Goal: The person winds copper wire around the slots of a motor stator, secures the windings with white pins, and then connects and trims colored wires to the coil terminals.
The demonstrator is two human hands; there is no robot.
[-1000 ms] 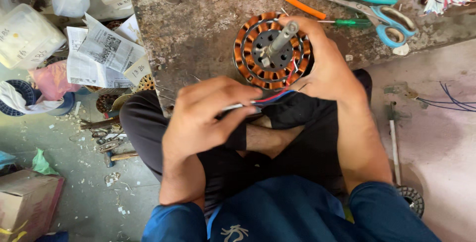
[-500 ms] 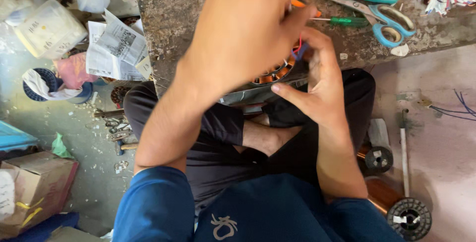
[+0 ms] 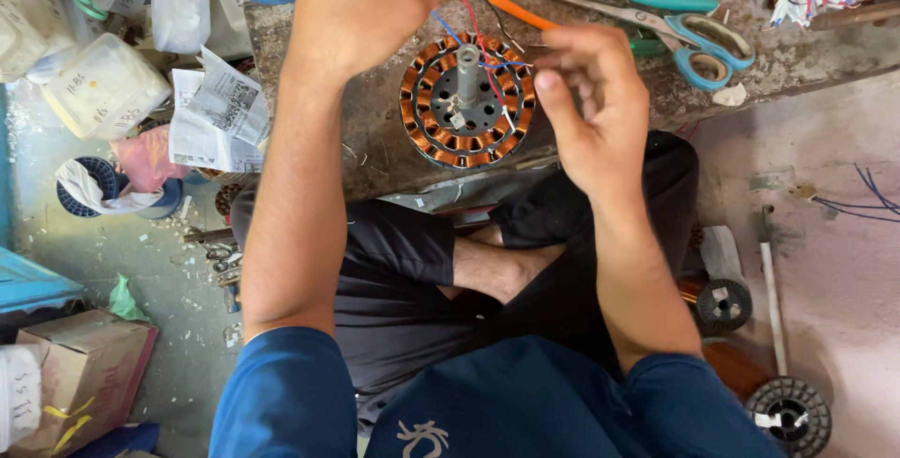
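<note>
- The copper-wound stator (image 3: 467, 102), with its steel shaft upright, lies flat on the worn counter (image 3: 375, 130), near its front edge; half a second ago the left forearm hid most of it.
- The left hand (image 3: 370, 3) has lifted toward the top of the view, fingers curled; whether it pinches the thin red and blue wires (image 3: 469, 22) running up from the stator, I cannot tell.
- The right hand (image 3: 586, 106) has risen beside the stator, fingertips drawn together on a wire end.
- Teal-handled scissors (image 3: 689, 41) and orange-handled pliers (image 3: 511, 3) lie behind.
</note>
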